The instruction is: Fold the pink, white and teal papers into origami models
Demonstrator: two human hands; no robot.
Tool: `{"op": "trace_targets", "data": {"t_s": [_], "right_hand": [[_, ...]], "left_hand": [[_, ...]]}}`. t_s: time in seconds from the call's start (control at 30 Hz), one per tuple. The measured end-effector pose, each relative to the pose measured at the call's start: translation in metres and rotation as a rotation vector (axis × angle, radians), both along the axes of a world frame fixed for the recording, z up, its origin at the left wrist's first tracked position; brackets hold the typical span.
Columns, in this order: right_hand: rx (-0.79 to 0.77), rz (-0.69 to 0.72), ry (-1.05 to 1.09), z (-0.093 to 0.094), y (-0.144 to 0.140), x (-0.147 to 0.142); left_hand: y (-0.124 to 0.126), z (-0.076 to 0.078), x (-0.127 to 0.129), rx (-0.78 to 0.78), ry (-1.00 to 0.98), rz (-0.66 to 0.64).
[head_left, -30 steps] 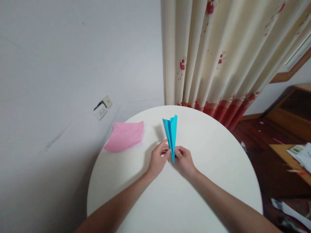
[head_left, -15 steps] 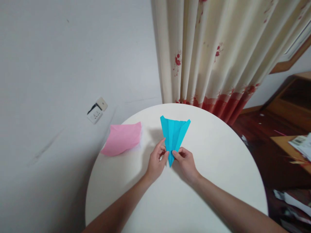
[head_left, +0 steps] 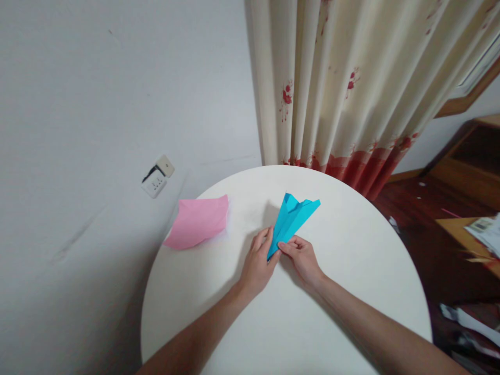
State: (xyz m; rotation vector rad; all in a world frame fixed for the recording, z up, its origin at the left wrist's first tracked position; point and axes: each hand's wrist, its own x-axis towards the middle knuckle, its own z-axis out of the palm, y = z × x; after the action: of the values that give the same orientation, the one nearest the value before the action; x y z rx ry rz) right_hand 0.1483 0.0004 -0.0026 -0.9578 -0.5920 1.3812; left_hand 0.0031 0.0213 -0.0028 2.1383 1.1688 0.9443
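A folded blue paper plane [head_left: 292, 221] is held above the white round table, its narrow tip toward me and its wide end pointing away to the right. My left hand [head_left: 258, 260] is closed along its left side near the tip, with the thumb by the lower edge. On the other side, my right hand [head_left: 301, 255] pinches the paper between thumb and fingers close to the tip. Part of the narrow end is hidden by the fingers.
Pink paper sheets [head_left: 199, 221] lie at the left of the white table [head_left: 242, 338], by the wall. A wall socket [head_left: 154, 182] is beyond them. Behind the table hangs a patterned curtain [head_left: 312, 104]. Papers [head_left: 486, 234] rest on a wooden surface at the right.
The paper plane has turned, its wide end swinging right and its folds drawn closer together. My left hand has moved in against its side; my right hand has barely moved.
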Motion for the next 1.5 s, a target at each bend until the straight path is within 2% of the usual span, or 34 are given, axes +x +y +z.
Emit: {"op": "trace_targets", "data": {"t_s": [0.17, 0.3, 0.47, 0.6, 0.8, 1.07, 1.23, 1.5], "right_hand": [[0.066, -0.010, -0.155, 0.006, 0.001, 0.002], [0.103, 0.057, -0.252, 0.002, 0.005, 0.004], [0.093, 0.115, -0.439, -0.001, 0.005, 0.006], [0.141, 0.120, -0.395, 0.004, 0.004, 0.006], [0.092, 0.071, -0.417, 0.005, 0.004, 0.008], [0.039, -0.062, -0.305, -0.006, 0.008, 0.010], [0.033, -0.013, -0.190, -0.009, 0.007, 0.010], [0.113, 0.074, -0.148, -0.004, 0.005, 0.008]], "left_hand": [[0.008, 0.000, -0.001, -0.114, -0.125, -0.063], [0.013, 0.005, 0.000, -0.238, -0.239, -0.131], [0.012, 0.013, -0.001, -0.190, -0.173, -0.144], [0.012, 0.016, 0.000, -0.211, -0.187, -0.194], [0.012, 0.012, 0.001, -0.360, -0.321, -0.032], [0.014, 0.009, 0.003, -0.414, -0.703, 0.130], [0.014, 0.007, 0.002, -0.376, -0.652, 0.139], [0.013, 0.004, 0.003, -0.352, -0.559, 0.105]]}}
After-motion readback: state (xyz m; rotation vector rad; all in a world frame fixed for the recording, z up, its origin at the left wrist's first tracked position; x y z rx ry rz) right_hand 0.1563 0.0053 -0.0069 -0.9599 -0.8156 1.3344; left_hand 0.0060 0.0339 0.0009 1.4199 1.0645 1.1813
